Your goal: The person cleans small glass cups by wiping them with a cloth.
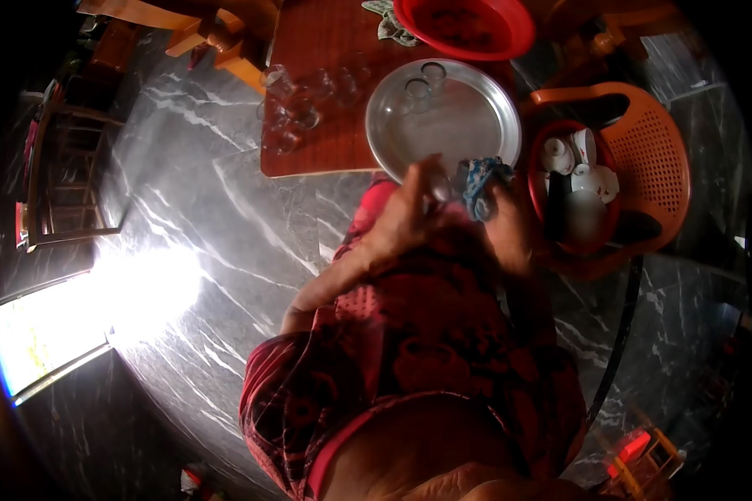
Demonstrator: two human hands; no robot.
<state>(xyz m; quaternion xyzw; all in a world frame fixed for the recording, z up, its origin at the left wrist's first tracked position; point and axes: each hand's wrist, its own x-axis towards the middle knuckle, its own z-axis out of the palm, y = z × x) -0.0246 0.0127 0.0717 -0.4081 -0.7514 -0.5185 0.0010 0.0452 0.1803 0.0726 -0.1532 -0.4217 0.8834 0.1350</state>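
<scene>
In front of my lap, my left hand is closed around a clear drinking glass, which is partly hidden by the fingers and a little blurred. Close beside it, my right hand grips a crumpled blue patterned cloth. Just beyond both hands lies a round steel tray on the table edge. Two clear glasses stand inside the tray near its far left rim. Several more clear glasses are grouped on the table to the left of the tray.
The brown wooden table carries a red basin and a light cloth at its far side. To the right, an orange plastic chair holds a red tub of white cups. Wooden chair legs stand at upper left.
</scene>
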